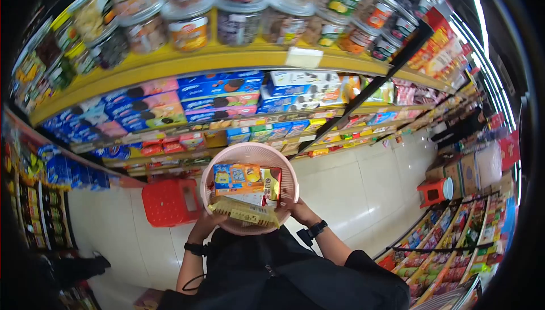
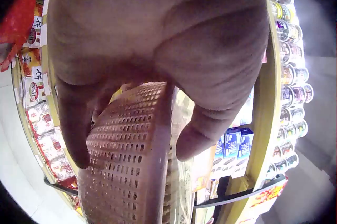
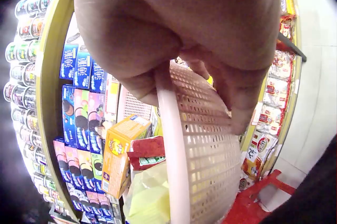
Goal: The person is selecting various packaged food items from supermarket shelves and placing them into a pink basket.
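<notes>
One pink basket (image 1: 250,150), two hands on it
Left hand (image 1: 205,220) and right hand (image 1: 297,210) each grip the rim; inside: one orange box (image 3: 118,155), one red pack (image 3: 150,150), one yellow pack (image 1: 244,211).

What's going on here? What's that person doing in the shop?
A person stands in a shop aisle, holding a round pink basket by its rim, left hand on one side and right hand on the other. Inside lie snack packs, among them a yellow packet and an orange box. Shelves of biscuits and jars are right in front. A red stool sits on the floor.
</notes>
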